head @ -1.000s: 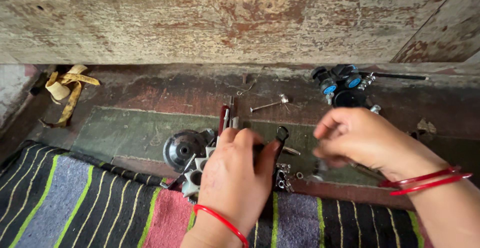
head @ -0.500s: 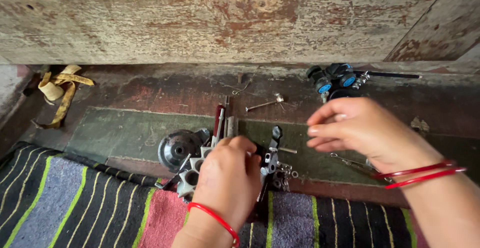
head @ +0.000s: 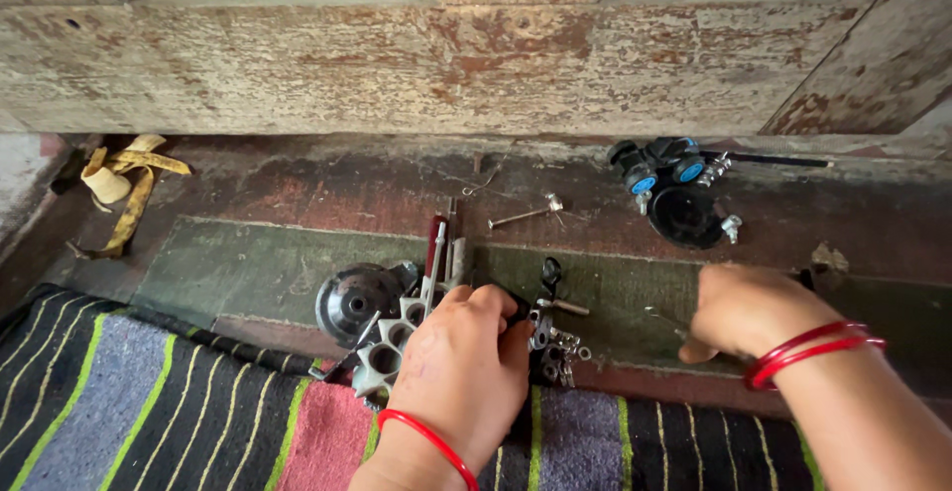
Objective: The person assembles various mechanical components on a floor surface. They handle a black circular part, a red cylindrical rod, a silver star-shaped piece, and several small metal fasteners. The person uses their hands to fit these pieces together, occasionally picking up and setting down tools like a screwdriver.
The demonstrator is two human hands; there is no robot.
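Note:
My left hand (head: 461, 372) grips a grey metal part with several round holes (head: 389, 344) at the edge of the striped mat. A dark round disc (head: 354, 301) lies just left of it, and a small cluster of metal pieces (head: 555, 337) sits right of my knuckles. A red-handled tool (head: 435, 245) and thin rods stand behind the part. My right hand (head: 744, 310) is curled low over the dark floor strip, fingertips touching down near a thin wire; whether it holds anything is hidden.
A striped cloth mat (head: 149, 422) covers the near floor. A black and blue mechanical assembly (head: 674, 188) lies at the back right, a loose bolt (head: 526, 213) mid-floor, yellow peel scraps (head: 119, 188) at left. A worn wooden wall (head: 476, 45) closes the back.
My right hand has dropped from mid-air down and to the right onto the floor strip. My left hand stays on the metal part.

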